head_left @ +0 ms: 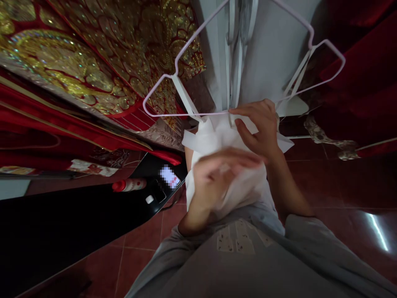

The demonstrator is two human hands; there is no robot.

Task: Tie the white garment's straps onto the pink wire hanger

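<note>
No text, label, brand, number or sign can be read. The display of the lit phone (170, 177), left of centre in the frame, is pixelated. The small dark marks on the pale patches of the grey shirt (245, 265), at the lower centre, are too small to make out, and so are the red marks on the bottle (135, 184) at the left.
</note>
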